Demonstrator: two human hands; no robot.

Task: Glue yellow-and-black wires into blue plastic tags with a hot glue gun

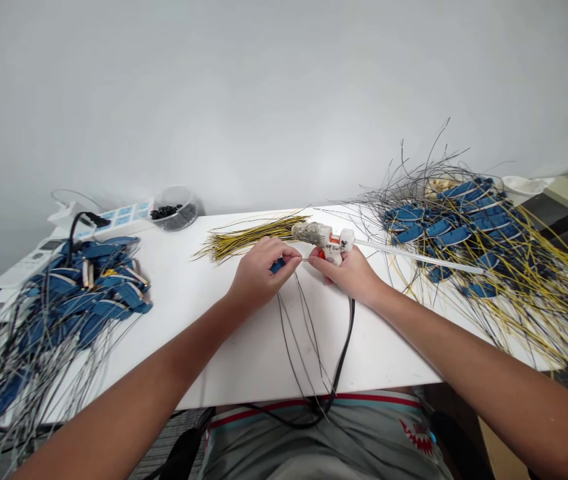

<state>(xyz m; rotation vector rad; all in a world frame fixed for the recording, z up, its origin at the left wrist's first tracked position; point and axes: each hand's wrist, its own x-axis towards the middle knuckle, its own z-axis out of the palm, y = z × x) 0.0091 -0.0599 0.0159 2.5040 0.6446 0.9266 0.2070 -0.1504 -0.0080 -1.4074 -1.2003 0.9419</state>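
Near the middle of the table, my right hand [351, 273] is closed round the handle of a white hot glue gun [333, 244]. Its grimy nozzle points left, and a long clear glue stick [419, 257] sticks out of its back. Just left of it, my left hand [269, 267] pinches a small blue part [277, 265], mostly hidden by the fingers. Thin dark wires [300, 320] hang from there toward the table's front edge. The two hands' fingertips nearly meet, with a thin wire between them. Behind lies a bundle of yellow and black wires [249, 237].
Blue parts with grey wires [89, 287] are heaped on the left. On the right is another heap of blue parts [454, 227] trailing yellow and black wires. A clear round tub [177, 210] holds small black pieces. The gun's black cable [347, 340] runs over the front edge.
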